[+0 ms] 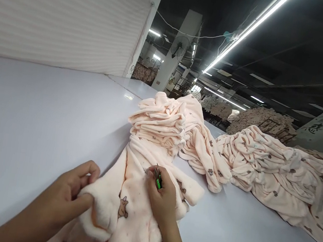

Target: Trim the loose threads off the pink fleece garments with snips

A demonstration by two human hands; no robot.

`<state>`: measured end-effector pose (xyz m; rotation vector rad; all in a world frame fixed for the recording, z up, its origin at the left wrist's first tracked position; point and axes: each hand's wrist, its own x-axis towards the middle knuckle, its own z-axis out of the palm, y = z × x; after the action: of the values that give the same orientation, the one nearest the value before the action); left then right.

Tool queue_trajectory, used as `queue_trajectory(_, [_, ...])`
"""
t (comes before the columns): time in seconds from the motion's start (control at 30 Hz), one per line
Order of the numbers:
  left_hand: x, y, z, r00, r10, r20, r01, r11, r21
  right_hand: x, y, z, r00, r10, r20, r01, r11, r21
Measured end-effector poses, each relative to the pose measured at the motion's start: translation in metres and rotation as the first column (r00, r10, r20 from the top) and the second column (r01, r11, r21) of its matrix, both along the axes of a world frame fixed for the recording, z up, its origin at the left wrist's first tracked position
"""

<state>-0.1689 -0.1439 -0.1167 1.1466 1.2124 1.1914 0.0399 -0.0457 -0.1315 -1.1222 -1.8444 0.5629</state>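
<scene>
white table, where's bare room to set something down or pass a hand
The white table is bare left of the left hand, up to the pale striped wall panel. A second bare patch lies right of the right hand, below the sprawled pink fleece heap. It is crowded in the middle: the folded pink fleece stack and the garment being held.

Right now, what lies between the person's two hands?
In the head view, only the pink fleece garment with its small bear print spans the gap between the left hand and the right hand, which holds green snips.
</scene>
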Motion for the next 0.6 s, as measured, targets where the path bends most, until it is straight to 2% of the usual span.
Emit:
queue_trajectory(0.1, [0.023,0.012,0.007,0.978,-0.121,0.168,0.105,0.99,0.098,0.005,-0.001,-0.004,0.992,0.102,-0.071,-0.104,0.994,-0.022])
queue_trajectory(0.23, [0.057,0.035,-0.008,0.94,-0.3,0.164,0.247,0.928,0.278,0.012,-0.01,-0.006,0.96,0.244,-0.139,-0.255,0.964,-0.07])
queue_trajectory(0.3, [0.066,0.038,-0.02,0.961,-0.244,0.133,0.196,0.935,0.296,0.015,-0.015,-0.006,0.963,0.233,-0.135,-0.247,0.964,-0.102])
queue_trajectory(0.37, [0.069,0.035,-0.036,0.996,-0.078,0.044,0.06,0.95,0.307,0.018,-0.017,-0.007,0.974,0.18,-0.135,-0.196,0.974,-0.116])
queue_trajectory(0.43, [0.071,0.028,-0.054,0.991,0.065,-0.117,-0.017,0.928,0.371,0.02,-0.016,-0.01,0.981,0.118,-0.154,-0.135,0.985,-0.11])
queue_trajectory(0.47, [0.074,0.025,-0.064,0.972,0.102,-0.211,-0.002,0.905,0.426,0.021,-0.014,-0.012,0.982,0.09,-0.166,-0.108,0.989,-0.102])
queue_trajectory(0.53, [0.08,0.021,-0.08,0.912,0.139,-0.387,0.104,0.832,0.545,0.021,-0.013,-0.011,0.982,0.048,-0.185,-0.064,0.995,-0.082])
queue_trajectory(0.6, [0.089,0.02,-0.091,0.834,0.193,-0.517,0.209,0.756,0.62,0.017,-0.018,-0.003,0.981,0.002,-0.195,-0.012,0.999,-0.053])
